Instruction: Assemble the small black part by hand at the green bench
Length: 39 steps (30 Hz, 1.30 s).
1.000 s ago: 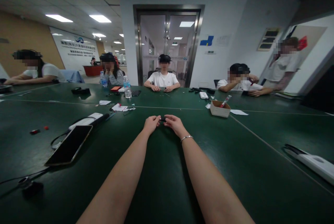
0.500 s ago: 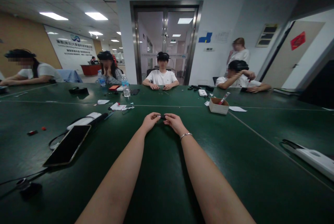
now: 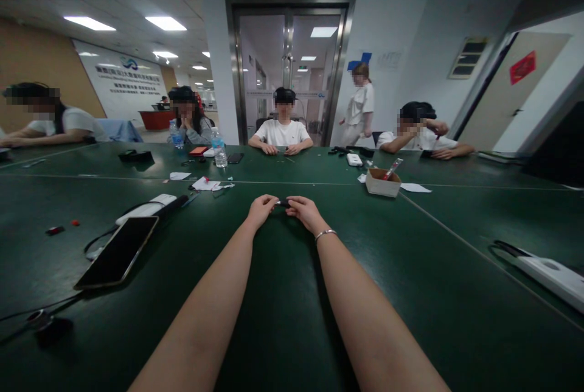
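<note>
A small black object with a silvery left end (image 3: 283, 203) is held level between my two hands, just above the green table (image 3: 292, 294). My left hand (image 3: 263, 210) pinches the silvery end between thumb and fingers. On the black end, the fingers of my right hand (image 3: 305, 212) are closed, and a bracelet circles that wrist. The fingertips cover much of the object, so its exact kind is unclear.
A phone (image 3: 119, 252) lies left, beside a white device with a cable (image 3: 148, 208). Small red and black pieces (image 3: 55, 231) are further left. Ahead stand a water bottle (image 3: 219, 150) and a small box (image 3: 382, 183). Another white device (image 3: 554, 279) lies right. Several people sit opposite.
A silvery part of the object now shows between my fingertips. My hands have hardly moved. Behind the table, a standing person has walked to the left.
</note>
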Motion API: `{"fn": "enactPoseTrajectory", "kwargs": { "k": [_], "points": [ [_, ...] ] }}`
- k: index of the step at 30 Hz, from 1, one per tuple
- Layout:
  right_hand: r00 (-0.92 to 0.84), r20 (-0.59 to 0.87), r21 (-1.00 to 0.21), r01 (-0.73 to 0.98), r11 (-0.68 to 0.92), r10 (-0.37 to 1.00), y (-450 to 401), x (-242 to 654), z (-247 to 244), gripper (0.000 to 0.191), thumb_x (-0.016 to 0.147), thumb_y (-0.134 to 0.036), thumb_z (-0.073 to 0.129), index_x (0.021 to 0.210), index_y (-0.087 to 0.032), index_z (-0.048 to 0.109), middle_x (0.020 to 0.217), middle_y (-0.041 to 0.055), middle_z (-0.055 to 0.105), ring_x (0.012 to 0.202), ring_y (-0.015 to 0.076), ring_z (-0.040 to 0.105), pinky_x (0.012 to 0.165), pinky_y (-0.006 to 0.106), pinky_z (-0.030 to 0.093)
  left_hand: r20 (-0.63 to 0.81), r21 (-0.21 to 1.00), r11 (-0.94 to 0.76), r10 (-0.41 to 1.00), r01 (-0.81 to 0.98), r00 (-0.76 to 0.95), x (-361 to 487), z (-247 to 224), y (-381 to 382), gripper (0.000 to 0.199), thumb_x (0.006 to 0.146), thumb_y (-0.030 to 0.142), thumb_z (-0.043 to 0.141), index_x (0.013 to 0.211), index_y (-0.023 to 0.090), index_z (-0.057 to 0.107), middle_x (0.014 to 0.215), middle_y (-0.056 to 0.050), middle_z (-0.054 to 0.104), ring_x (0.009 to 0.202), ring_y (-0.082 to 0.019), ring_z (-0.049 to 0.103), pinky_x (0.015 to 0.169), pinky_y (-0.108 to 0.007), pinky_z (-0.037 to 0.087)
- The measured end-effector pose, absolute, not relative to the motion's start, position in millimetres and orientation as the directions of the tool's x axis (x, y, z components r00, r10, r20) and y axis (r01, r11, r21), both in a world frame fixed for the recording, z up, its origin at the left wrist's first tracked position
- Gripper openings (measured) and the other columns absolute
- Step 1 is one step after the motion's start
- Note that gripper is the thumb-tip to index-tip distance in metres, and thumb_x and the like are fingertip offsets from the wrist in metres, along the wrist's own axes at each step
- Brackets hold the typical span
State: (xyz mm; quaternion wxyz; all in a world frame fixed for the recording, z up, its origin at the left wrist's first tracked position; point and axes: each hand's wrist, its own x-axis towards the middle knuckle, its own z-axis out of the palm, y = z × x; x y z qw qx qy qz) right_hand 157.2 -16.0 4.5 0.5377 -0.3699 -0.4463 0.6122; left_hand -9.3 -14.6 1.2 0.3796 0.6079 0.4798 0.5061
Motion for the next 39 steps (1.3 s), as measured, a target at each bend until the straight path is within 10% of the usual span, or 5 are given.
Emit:
{"fn": "enactPoseTrajectory", "kwargs": {
  "k": [39],
  "points": [
    [-0.198, 0.034, -0.950, -0.311, -0.030, 0.980, -19.3, 158.7, 6.1, 0.014, 0.078, -0.001, 0.060, 0.088, -0.011, 0.059, 0.074, 0.0049, 0.065, 0.059, 0.0139, 0.066, 0.057, 0.022, 0.057, 0.249, 0.965, -0.253, 0.967, 0.075, 0.061, -5.1, -3.0, -15.0, 0.017, 0.079, 0.027, 0.054, 0.091, 0.015, 0.054, 0.065, 0.000, 0.057, 0.052, -0.008, 0.052, 0.048, -0.019, 0.038]
  ]
}}
